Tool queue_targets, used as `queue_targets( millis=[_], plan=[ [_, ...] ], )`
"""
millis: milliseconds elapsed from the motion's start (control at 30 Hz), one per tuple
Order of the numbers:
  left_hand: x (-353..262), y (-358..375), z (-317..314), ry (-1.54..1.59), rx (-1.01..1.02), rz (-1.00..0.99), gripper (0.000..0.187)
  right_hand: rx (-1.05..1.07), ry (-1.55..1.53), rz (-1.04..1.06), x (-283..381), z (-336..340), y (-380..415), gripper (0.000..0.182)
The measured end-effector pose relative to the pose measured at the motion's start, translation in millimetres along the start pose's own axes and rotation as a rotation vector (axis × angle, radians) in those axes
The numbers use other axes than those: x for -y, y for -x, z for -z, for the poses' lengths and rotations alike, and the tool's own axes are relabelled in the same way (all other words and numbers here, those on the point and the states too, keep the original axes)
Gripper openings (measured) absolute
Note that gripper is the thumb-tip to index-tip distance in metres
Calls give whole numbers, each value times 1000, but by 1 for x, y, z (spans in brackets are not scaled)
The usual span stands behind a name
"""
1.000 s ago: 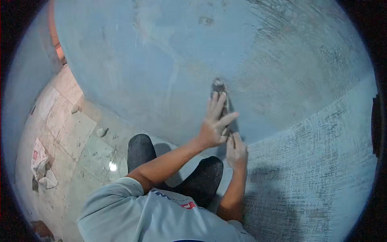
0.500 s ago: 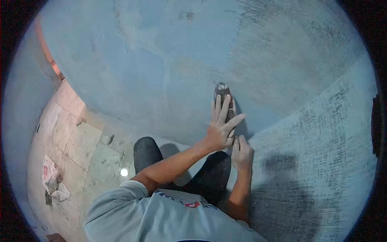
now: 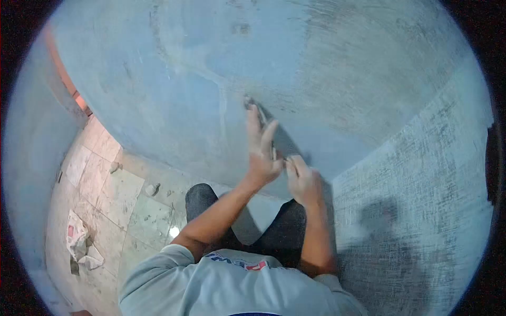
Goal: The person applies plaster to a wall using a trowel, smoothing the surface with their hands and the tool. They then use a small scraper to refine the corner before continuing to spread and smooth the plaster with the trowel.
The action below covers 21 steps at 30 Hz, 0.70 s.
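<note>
A long, narrow dark tool that looks like a sanding block (image 3: 264, 118) lies against the blue-grey wall, seen nearly edge-on. It slants from upper left to lower right. My left hand (image 3: 262, 157) presses along it, with fingers stretched out and apart and the fingertips near its upper end. Close below, my right hand (image 3: 304, 184) is closed around its lower end, which the fingers mostly hide. Both hands look dusty. The wall (image 3: 200, 121) under the tool carries smoother blue patches and a rougher grey area to the right.
A rough, streaked side wall (image 3: 416, 174) meets the main wall at a corner to the right. My knees (image 3: 202, 199) are bent close to the wall. Dusty floor tiles (image 3: 124, 184) with small lumps and a crumpled bag (image 3: 77, 234) lie to the left.
The tool's upper end has swung left and slightly up across the wall, and its face has turned edge-on. Both hands have shifted left with it. The view has moved slightly.
</note>
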<state>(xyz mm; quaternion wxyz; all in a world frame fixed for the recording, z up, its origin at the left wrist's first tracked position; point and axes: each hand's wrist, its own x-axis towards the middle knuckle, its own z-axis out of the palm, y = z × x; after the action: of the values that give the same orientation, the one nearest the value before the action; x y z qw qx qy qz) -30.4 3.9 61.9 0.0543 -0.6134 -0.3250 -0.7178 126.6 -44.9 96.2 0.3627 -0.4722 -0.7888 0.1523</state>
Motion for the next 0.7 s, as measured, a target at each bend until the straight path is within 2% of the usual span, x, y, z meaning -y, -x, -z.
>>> queue_targets(
  millis=[100,200,333,367,433,500,567,633,700],
  plan=[
    [-31,28,-40,29,118,35,65,9,82,-189,-23,36,35,16],
    [-39,29,-49,-4,141,54,68,8,129,-156,-25,46,37,16],
    [0,14,-18,101,-15,4,75,75,-41,-88,-5,15,5,20],
    [10,5,0,9,40,-22,86,79,-67,-56,0,1,-8,21],
    [26,-11,34,-197,39,-51,89,72,-112,25,13,-29,-33,24],
    [33,-14,51,-124,12,1,88,49,-137,74,11,-40,-34,25],
    [31,-16,41,-147,31,-23,84,25,-147,86,6,-45,-32,25],
    [10,-9,23,-114,45,5,79,-30,-130,28,-1,-22,-13,24],
    [-7,9,-8,-101,152,15,73,-76,-141,-25,-27,0,12,24]
  ],
)
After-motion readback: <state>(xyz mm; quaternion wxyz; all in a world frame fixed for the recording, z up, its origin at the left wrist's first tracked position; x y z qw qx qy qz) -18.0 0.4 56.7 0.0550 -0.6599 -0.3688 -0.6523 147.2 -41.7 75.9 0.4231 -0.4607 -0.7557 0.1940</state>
